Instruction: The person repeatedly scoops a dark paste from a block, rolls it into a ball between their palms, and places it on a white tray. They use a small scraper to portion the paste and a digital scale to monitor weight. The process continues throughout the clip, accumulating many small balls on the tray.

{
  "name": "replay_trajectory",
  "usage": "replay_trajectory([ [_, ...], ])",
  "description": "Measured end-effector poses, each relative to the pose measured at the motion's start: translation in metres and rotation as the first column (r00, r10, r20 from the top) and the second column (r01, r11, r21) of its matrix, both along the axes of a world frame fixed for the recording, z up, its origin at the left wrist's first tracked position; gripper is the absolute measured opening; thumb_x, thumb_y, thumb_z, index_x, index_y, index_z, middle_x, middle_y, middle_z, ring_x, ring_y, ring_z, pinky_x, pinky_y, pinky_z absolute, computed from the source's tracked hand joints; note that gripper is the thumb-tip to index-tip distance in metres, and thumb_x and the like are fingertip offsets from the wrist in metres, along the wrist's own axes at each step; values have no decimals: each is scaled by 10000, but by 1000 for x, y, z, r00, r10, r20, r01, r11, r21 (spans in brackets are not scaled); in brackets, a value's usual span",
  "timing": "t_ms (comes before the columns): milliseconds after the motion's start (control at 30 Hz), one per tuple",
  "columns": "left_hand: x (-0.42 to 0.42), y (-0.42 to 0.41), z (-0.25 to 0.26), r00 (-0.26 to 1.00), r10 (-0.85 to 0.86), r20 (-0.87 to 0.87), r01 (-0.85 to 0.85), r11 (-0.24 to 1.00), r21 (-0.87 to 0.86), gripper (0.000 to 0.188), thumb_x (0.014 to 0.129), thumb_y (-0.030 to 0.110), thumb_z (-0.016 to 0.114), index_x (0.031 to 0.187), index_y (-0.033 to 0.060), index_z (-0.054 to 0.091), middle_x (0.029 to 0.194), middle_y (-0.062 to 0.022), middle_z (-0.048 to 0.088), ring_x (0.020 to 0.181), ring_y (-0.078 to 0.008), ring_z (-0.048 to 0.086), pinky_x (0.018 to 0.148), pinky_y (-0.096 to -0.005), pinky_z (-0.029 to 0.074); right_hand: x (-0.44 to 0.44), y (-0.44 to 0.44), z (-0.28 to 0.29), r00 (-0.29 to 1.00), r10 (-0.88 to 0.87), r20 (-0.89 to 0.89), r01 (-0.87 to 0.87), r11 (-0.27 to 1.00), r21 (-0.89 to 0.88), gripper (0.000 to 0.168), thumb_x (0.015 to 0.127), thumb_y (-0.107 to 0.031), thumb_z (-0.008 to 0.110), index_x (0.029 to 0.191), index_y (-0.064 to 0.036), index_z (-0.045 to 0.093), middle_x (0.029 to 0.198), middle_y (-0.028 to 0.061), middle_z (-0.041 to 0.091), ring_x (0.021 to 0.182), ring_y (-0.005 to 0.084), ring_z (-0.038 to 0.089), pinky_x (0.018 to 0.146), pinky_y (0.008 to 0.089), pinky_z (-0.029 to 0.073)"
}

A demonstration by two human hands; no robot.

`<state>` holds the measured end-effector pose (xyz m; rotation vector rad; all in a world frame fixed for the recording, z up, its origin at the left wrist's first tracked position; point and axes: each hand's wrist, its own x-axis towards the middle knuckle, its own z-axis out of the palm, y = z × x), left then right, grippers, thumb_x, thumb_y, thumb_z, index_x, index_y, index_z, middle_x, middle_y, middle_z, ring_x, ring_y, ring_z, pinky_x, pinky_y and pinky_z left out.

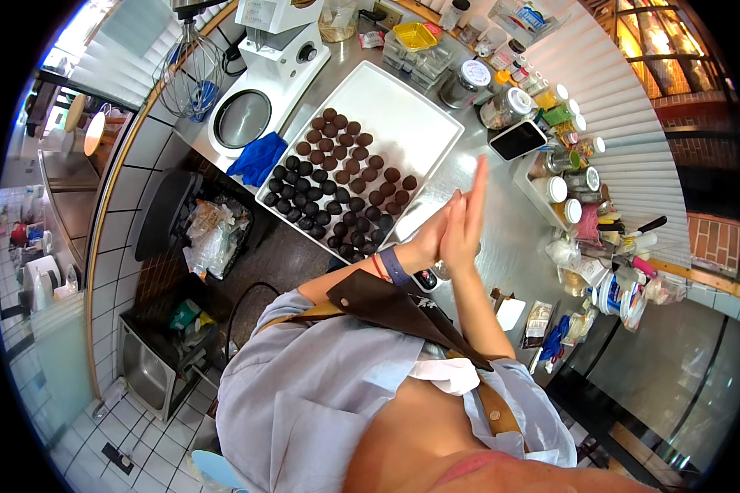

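My left hand (pixel 430 237), with a dark band and a red cord at its wrist, is pressed palm to palm against my right hand (pixel 465 225). The right hand's fingers point up towards a black-screened phone (pixel 518 140). Whether something lies between the palms is hidden. Left of the hands, a white rectangular tray (pixel 407 117) holds many small balls in rows, brown ones (pixel 351 166) and near-black ones (pixel 314 194). Under the wrists, a small device with a dark display (pixel 427 280), perhaps a scale, is partly covered.
A white stand mixer (pixel 265 74) and a crumpled blue cloth or glove (pixel 258 159) lie beyond the tray's left side. Glass jars (pixel 465 83) and a white bin of jars (pixel 539 200) line the wall. Packets (pixel 538 323) lie at the right; a metal sink (pixel 148 370) stands lower left.
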<state>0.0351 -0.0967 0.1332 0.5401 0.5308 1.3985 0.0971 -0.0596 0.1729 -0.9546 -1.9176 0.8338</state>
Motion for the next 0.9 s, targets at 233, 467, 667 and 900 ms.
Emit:
replay_trajectory([
  [233,-6,2,9,947,88,308,-22,977,-213,690,1037,535,283,1515,38,264,1516,-80,364,1370,-178,357,1136,-306,272,18,-47,-10,988,124,91,-121,992,-38,614,1043,-334,314,1525,22,180,1596,209,170,1482,396,107,1193,483,39],
  [467,20,-11,17,991,-63,116,73,994,-84,712,1032,549,248,1545,60,177,1558,-114,296,1410,-222,319,1153,-334,252,41,-10,-8,989,-131,61,134,990,-35,612,1056,-365,261,1522,26,191,1595,202,182,1493,327,121,1196,435,48],
  [667,15,-2,1,996,-7,-89,5,1000,-20,709,1029,552,259,1563,114,102,1606,-99,189,1457,-240,225,1184,-366,188,22,-61,13,997,72,-11,-73,997,-4,762,1019,-550,216,1523,21,188,1590,206,200,1487,360,125,1184,502,50],
  [900,20,4,21,953,-75,295,53,995,82,713,1027,568,202,1552,87,175,1598,-119,214,1470,-222,198,1190,-372,168,58,-35,-23,995,-76,-64,72,995,-70,792,1012,-563,263,1528,27,152,1605,195,151,1492,329,110,1194,432,67],
])
